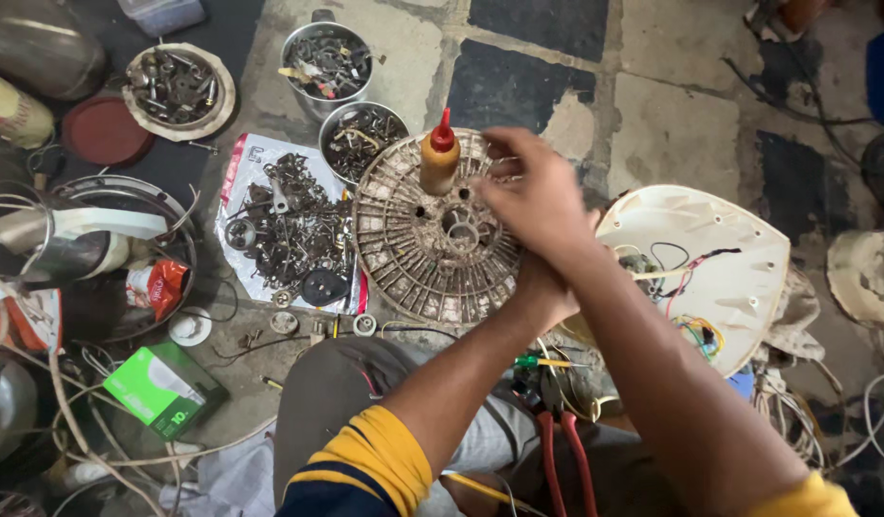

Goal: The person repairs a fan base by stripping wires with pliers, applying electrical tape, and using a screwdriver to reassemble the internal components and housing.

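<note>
Just under our right hand (533,196), fingers curled on its rim, the round slotted disc (432,235); our left hand (543,287) grips its edge below, oil bottle (440,153) beside

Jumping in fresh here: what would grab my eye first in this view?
Dead centre, a round ribbed plastic disc stands on the floor with a brown squeeze bottle with a red tip on it, and the right hand reaches over its rim while the left hand is below it. Left of the disc, a heap of screws and small metal parts lies on a sheet; to the right sits a cream housing with loose coloured wires.
</note>
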